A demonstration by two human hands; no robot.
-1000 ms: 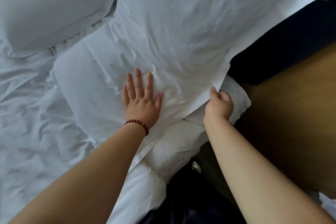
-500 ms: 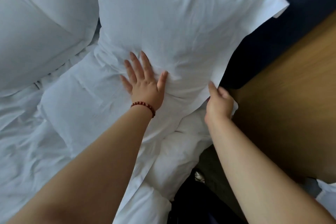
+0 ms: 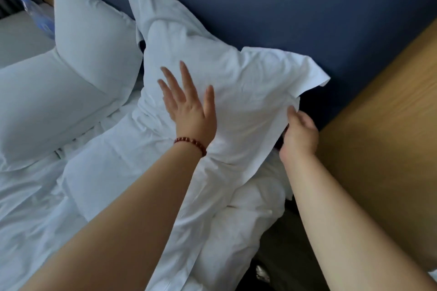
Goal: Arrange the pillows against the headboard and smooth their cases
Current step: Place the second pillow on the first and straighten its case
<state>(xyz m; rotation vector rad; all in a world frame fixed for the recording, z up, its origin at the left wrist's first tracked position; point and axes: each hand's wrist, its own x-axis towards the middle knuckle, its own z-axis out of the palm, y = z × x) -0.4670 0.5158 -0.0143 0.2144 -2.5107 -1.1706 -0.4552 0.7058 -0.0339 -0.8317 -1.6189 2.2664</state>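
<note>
A white pillow [image 3: 238, 78] with a wrinkled case leans against the dark blue headboard [image 3: 295, 7]. My left hand [image 3: 189, 106], with a red bead bracelet at the wrist, lies flat and spread on its front. My right hand [image 3: 299, 130] pinches the loose right edge of the pillowcase. Another white pillow [image 3: 118, 172] lies flat under the leaning one. To the left, two more white pillows stand: one upright [image 3: 92, 38] at the headboard, one [image 3: 45, 106] in front of it.
A wooden bedside table [image 3: 383, 125] stands close on the right. Rumpled white bedding [image 3: 28, 220] covers the mattress at lower left. A plastic water bottle [image 3: 35, 14] sits at the far left beyond the pillows. A dark gap runs between bed and table.
The view has tilted up, showing more headboard. My left hand has slid up the pillow's front, fingers spreading. My right hand keeps its pinch on the case's right edge.
</note>
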